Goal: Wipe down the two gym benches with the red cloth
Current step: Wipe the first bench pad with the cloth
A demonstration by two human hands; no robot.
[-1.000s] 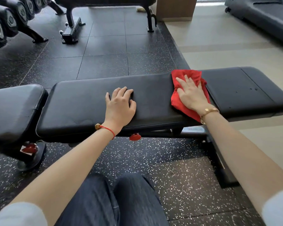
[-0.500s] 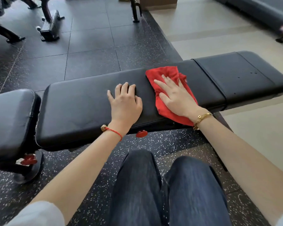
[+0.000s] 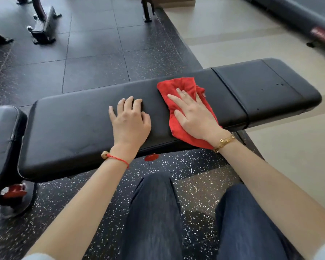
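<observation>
— Where's the red cloth (image 3: 184, 107)?

— Flat on the long black bench pad (image 3: 73, 132), toward its end next to the shorter seat pad (image 3: 266, 89); its near edge hangs over the pad's front.

— And the hands?

— The right hand (image 3: 195, 119) presses the cloth, fingers spread straight. The left hand (image 3: 129, 122) rests bare on the pad just beside the cloth, fingers slightly bent, holding nothing.
</observation>
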